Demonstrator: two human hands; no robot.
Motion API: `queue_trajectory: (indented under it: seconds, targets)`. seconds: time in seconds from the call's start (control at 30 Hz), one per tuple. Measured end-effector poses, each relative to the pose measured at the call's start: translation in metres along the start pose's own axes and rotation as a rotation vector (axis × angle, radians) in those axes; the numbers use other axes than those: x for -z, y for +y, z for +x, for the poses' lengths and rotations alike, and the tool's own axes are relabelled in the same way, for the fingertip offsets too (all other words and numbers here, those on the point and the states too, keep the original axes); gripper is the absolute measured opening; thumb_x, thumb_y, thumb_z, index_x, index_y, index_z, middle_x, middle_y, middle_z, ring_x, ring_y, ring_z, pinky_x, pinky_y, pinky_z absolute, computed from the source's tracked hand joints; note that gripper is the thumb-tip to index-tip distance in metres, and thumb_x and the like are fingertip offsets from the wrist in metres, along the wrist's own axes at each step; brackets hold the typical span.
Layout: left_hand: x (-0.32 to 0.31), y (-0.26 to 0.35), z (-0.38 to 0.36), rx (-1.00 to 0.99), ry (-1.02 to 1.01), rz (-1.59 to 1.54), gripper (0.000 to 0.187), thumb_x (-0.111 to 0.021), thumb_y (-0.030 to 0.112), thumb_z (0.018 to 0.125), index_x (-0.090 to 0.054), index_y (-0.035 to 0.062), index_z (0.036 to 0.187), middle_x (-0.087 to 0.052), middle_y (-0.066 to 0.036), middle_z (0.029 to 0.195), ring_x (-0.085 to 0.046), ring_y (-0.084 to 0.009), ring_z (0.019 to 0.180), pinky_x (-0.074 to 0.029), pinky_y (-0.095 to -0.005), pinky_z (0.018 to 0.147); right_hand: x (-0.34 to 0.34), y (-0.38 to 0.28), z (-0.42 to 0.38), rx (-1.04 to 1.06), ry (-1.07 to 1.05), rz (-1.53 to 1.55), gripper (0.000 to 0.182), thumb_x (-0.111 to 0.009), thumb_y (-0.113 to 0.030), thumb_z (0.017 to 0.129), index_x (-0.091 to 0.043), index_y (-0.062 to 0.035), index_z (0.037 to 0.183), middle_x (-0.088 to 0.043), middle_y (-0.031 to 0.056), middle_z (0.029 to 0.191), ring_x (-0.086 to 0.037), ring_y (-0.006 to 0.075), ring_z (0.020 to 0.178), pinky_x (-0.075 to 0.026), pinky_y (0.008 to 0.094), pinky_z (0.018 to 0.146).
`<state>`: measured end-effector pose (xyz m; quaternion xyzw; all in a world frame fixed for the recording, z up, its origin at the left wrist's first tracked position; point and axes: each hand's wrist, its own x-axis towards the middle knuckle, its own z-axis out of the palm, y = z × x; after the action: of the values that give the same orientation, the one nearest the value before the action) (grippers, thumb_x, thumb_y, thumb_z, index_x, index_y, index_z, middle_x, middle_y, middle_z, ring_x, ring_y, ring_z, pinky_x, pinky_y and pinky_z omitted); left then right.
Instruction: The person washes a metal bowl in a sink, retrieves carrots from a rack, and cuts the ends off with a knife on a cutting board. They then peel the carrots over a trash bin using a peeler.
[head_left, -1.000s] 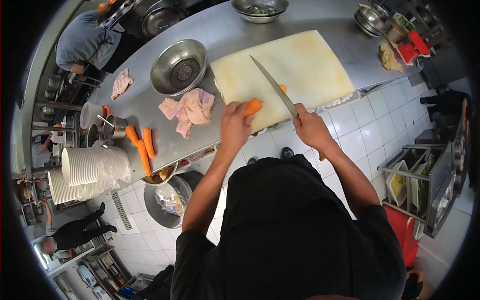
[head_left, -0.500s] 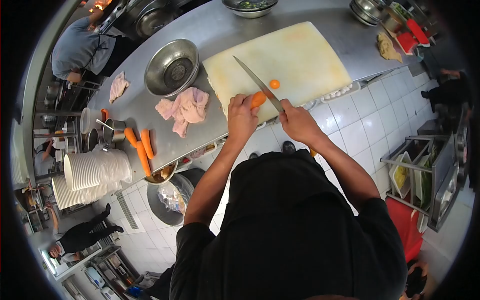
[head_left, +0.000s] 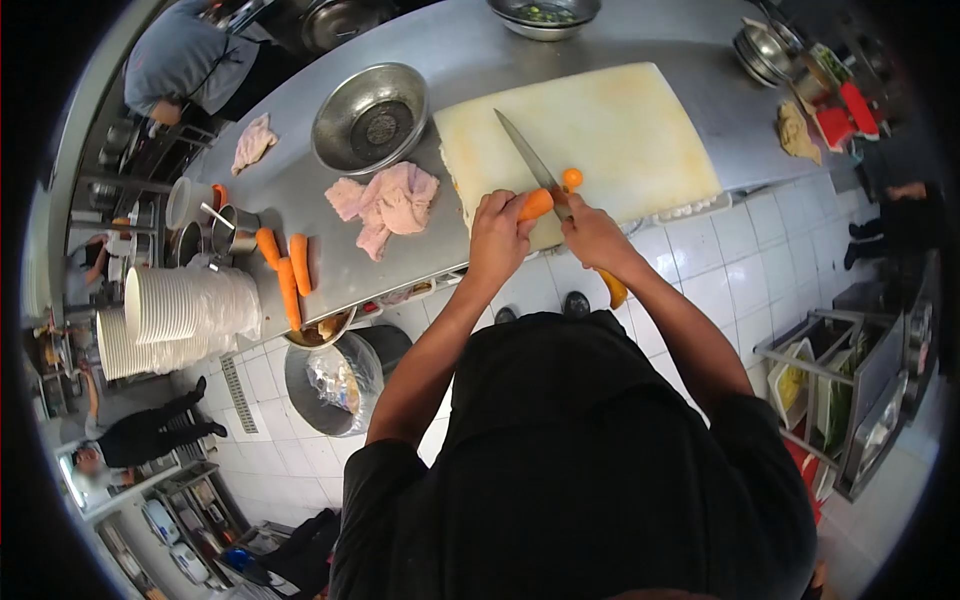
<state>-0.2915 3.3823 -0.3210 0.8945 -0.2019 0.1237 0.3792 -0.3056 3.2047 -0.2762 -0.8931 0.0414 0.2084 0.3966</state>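
My left hand (head_left: pixel 497 232) is closed around a carrot (head_left: pixel 536 205), whose cut end points toward the knife. In my right hand (head_left: pixel 594 233) is the handle of a long kitchen knife (head_left: pixel 522 142), its tip pointing away from me over the white cutting board (head_left: pixel 630 110). The blade lies right beside the carrot's end. A small cut carrot piece (head_left: pixel 572 178) rests on the board, just past the knife. Both hands are at the board's near edge.
Left of the board are a metal bowl (head_left: pixel 370 118), a pink cloth (head_left: pixel 390 205), several carrots (head_left: pixel 301 264) and stacked white containers (head_left: pixel 165 310). A lined bin (head_left: pixel 330 385) stands below the counter edge. Other people (head_left: pixel 185 60) are around the kitchen.
The knife and right hand have shifted closer to the carrot in my left hand. The whole view has moved slightly, so the counter items appear further right.
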Motion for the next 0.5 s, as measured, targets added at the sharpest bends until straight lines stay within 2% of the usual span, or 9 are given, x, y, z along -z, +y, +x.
queue_trajectory:
  seconds: [0.03,0.13,0.23,0.27,0.37,0.5]
  targets:
    - [0.004,-0.003,-0.001,0.015,0.019,-0.013,0.041,-0.073,0.002,0.069,-0.065,-0.0026,0.109,-0.059,-0.013,0.098,-0.055,-0.0324,0.092,-0.047,-0.0391,0.082,0.005,-0.005,-0.002,-0.042,-0.051,0.061,0.043,-0.045,-0.014,0.091,-0.04,0.0029,0.13,-0.065,0.0267,0.076,-0.065,0.0361,0.058,-0.054,0.0462,0.059]
    - [0.036,-0.018,-0.017,0.175,0.179,-0.048,0.042,-0.075,0.004,0.069,-0.065,-0.0027,0.109,-0.06,-0.015,0.099,-0.056,-0.0333,0.093,-0.047,-0.0398,0.083,-0.005,0.018,0.01,0.007,-0.008,0.103,0.045,-0.043,-0.014,0.091,-0.038,0.0013,0.133,-0.064,0.0219,0.071,-0.061,0.0288,0.045,-0.052,0.0398,0.048]
    - [0.088,-0.055,-0.045,0.357,0.341,0.088,0.042,-0.076,0.005,0.069,-0.065,-0.0033,0.108,-0.061,-0.017,0.097,-0.057,-0.0346,0.092,-0.047,-0.041,0.083,-0.006,0.014,0.002,0.011,0.036,0.158,0.039,-0.044,-0.017,0.093,-0.041,-0.0002,0.128,-0.059,0.0165,0.065,-0.059,0.027,0.043,-0.052,0.0388,0.045]
    - [0.098,-0.081,-0.059,0.381,0.433,0.133,0.041,-0.076,0.006,0.069,-0.065,-0.0038,0.107,-0.061,-0.018,0.094,-0.058,-0.0353,0.091,-0.047,-0.0413,0.082,-0.005,0.01,0.0,0.008,0.036,0.12,0.034,-0.045,-0.018,0.094,-0.043,-0.0011,0.123,-0.059,0.0169,0.065,-0.06,0.0261,0.046,-0.05,0.0378,0.044]
    - [0.136,-0.118,-0.086,0.569,0.535,0.218,0.039,-0.077,0.007,0.07,-0.065,-0.0041,0.105,-0.061,-0.018,0.095,-0.058,-0.0365,0.09,-0.047,-0.0419,0.082,-0.005,-0.002,-0.007,-0.034,0.039,0.059,0.029,-0.044,-0.017,0.095,-0.042,-0.0022,0.12,-0.059,0.0171,0.066,-0.06,0.0257,0.049,-0.05,0.0393,0.047]
    - [0.155,-0.165,-0.095,0.651,0.618,0.303,0.039,-0.077,0.008,0.071,-0.065,-0.0046,0.105,-0.06,-0.02,0.096,-0.057,-0.0366,0.094,-0.046,-0.0431,0.084,-0.011,-0.003,-0.008,0.002,0.069,-0.04,0.028,-0.043,-0.016,0.095,-0.04,-0.0022,0.119,-0.061,0.0222,0.069,-0.062,0.0373,0.057,-0.049,0.0485,0.056]
